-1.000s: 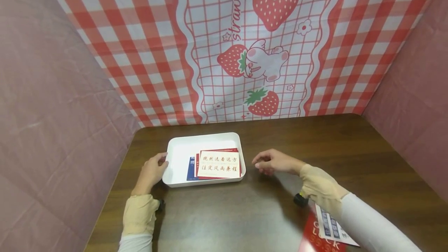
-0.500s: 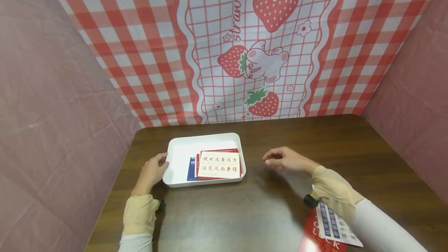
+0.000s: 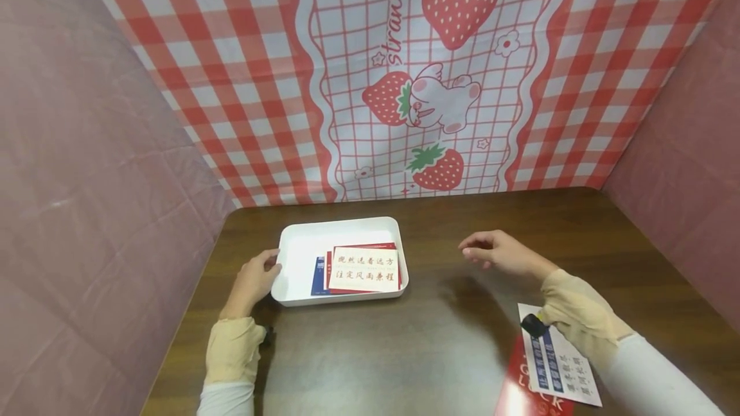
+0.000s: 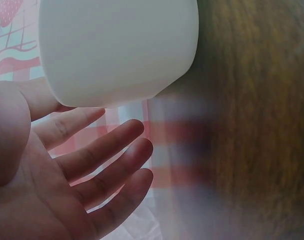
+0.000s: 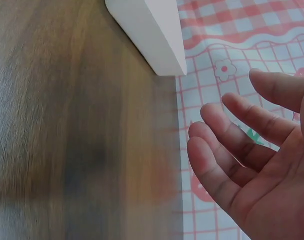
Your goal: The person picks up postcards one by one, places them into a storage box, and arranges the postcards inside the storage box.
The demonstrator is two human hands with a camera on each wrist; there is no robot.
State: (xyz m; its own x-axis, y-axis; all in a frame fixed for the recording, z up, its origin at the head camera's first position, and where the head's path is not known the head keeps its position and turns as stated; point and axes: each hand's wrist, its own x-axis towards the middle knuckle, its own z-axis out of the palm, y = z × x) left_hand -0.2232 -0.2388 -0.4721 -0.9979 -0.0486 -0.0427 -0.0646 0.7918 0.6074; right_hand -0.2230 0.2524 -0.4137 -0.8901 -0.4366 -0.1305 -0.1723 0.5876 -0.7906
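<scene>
My left hand is at the left end of a white tray, thumb and index finger at its rim. In the left wrist view the fingers are spread and fairly straight beside the tray's wall; the thumb tip is hidden. Inside the tray's right half lie overlapping cards: a cream card with red Chinese writing on top, with red cards and a blue card showing beneath. My right hand hovers over the table right of the tray, fingers loosely bent and holding nothing.
Under my right forearm, a white sheet with blue and black writing overlaps a red card with gold lettering on the wooden table. A strawberry-print cloth hangs behind; pink cloth walls stand at both sides.
My right hand has moved right and slightly up, away from the tray, uncovering more of the white sheet. My left hand and the cards stay where they were.
</scene>
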